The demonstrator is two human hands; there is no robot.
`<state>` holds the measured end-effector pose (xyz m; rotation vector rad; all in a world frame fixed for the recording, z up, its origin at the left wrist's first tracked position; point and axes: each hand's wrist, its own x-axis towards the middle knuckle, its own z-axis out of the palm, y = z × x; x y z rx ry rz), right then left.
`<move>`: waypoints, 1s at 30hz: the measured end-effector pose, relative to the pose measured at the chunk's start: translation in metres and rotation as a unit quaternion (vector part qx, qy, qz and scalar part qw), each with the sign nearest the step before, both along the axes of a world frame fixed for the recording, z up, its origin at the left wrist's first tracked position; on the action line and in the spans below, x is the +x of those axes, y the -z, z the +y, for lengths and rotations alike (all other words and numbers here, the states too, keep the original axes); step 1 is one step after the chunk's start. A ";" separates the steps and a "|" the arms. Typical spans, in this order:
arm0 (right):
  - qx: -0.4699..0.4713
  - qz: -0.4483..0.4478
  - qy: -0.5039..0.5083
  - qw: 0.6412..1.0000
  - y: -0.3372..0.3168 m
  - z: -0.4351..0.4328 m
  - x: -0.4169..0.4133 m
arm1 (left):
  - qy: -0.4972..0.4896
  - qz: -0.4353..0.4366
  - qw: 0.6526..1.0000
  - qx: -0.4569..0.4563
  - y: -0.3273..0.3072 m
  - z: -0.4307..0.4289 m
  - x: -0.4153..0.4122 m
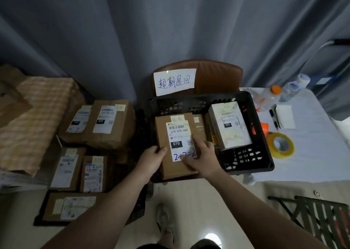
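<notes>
Your left hand (151, 159) grips the left edge of the box (162, 131), which lies lengthwise away from you in the crate's (248, 168) left half, while your right hand (201, 154) rests on its label, apparently unclamped.

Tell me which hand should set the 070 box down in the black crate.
Probably the left hand: it grips the box by its left edge, thumb on top, and can lower it into the black crate. The right hand only lies flat on the label.
</notes>
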<state>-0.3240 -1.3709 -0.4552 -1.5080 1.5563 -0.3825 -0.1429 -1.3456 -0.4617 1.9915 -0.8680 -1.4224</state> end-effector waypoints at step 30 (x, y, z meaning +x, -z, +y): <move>0.233 -0.110 0.093 0.962 0.166 -0.215 -0.011 | 0.360 -0.513 0.778 0.043 0.154 -0.145 -0.026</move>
